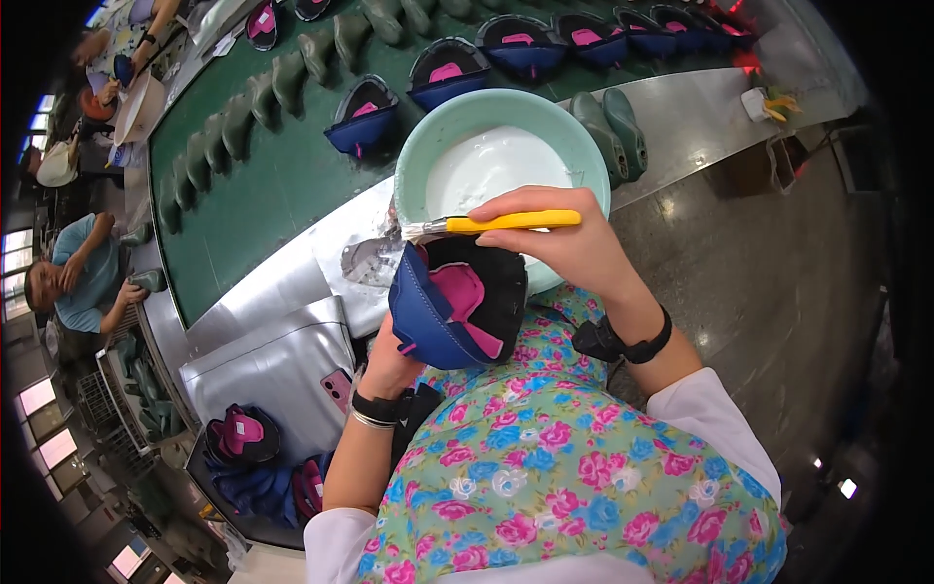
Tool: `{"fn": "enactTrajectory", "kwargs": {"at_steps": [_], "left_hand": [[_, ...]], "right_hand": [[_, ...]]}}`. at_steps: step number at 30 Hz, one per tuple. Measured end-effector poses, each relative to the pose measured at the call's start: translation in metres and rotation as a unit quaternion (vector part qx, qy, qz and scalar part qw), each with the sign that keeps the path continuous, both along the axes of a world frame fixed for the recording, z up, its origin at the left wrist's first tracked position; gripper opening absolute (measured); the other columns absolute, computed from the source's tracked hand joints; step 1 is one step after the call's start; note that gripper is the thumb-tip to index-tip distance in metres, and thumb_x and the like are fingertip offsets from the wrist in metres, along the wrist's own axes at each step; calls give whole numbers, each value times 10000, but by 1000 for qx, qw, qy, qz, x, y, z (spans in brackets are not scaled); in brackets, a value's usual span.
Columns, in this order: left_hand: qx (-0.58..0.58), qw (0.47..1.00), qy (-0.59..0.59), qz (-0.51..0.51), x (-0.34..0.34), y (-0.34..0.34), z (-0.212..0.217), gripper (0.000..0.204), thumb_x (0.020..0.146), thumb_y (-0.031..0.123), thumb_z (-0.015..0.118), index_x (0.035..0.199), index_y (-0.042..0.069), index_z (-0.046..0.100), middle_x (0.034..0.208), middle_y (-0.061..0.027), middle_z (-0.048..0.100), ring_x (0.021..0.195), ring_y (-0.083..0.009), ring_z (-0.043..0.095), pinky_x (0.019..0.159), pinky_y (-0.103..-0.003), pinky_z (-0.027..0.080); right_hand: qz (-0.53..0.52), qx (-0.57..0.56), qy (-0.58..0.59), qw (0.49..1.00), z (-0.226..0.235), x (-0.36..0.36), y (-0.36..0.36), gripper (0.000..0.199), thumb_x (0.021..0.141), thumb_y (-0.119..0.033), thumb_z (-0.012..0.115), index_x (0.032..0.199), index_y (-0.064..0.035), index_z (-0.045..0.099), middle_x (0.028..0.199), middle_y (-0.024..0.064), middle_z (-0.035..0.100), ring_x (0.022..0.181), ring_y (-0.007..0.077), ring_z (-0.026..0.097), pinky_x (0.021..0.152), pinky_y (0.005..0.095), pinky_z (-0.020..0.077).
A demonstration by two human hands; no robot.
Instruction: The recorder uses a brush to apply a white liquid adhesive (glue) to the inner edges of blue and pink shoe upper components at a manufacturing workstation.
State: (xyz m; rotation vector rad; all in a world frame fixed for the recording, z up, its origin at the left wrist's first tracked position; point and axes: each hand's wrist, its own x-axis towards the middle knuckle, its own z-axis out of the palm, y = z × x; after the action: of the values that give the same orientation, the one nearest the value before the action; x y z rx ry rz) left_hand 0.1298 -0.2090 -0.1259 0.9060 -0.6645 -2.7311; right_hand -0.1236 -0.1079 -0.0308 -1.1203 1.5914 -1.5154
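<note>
Left hand point(387, 360) clasps upper point(433, 313), mid-frame, at its 8 o'clock; fingertips hidden. Upper probably light, flexible, apt to buckle; best supported from outside, below the rim. Right hand point(553, 238) pinches brush point(520, 220), tip at upper's 11 o'clock. Basin point(506, 105) beyond, 1 o'clock.

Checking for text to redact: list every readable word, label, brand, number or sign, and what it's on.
No readable text.
Pale label in the pink-lined upper, lower left: too small to read.
Navy shoe upper in the left hand: none readable.
Yellow-handled brush in the right hand: none readable.
Pink smartphone: none readable.
</note>
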Motion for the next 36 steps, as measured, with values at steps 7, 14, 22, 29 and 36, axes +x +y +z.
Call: {"fn": "enactTrajectory", "kwargs": {"at_steps": [7,14,22,29,36], "left_hand": [[-72,996,1,53,-5,0,8,374,925,97,479,1293,70,423,1109,-60,578,990,-182,588,856,-323,494],[-230,970,14,82,-11,-12,0,379,923,78,468,1301,96,429,1178,-38,556,1032,-176,579,887,-335,496],[-155,978,17,137,-13,-23,0,373,929,122,492,1295,87,431,1200,-40,549,1083,-199,558,943,-356,455],[-78,977,-22,199,-7,-24,11,242,884,82,562,1124,52,562,1068,-60,617,995,-175,595,881,-332,485],[-226,972,-53,20,14,-26,4,347,805,126,661,1121,59,535,1130,-96,595,1031,-188,582,893,-346,481]], "right_hand": [[-164,187,42,968,-32,-17,9,159,767,-136,723,844,1,696,716,58,667,658,95,618,606,217,470],[-130,208,-11,969,-6,12,24,234,763,-207,727,735,14,656,578,50,610,509,77,556,491,215,431],[-49,167,-48,984,13,14,25,172,756,-157,726,750,3,662,637,28,627,577,53,562,532,202,444],[-107,159,72,979,4,-11,1,173,767,-161,720,773,3,664,605,30,602,558,53,529,535,206,436],[157,-81,69,982,38,21,-42,145,751,-53,730,885,-18,687,854,71,685,762,122,635,672,237,492]]}}
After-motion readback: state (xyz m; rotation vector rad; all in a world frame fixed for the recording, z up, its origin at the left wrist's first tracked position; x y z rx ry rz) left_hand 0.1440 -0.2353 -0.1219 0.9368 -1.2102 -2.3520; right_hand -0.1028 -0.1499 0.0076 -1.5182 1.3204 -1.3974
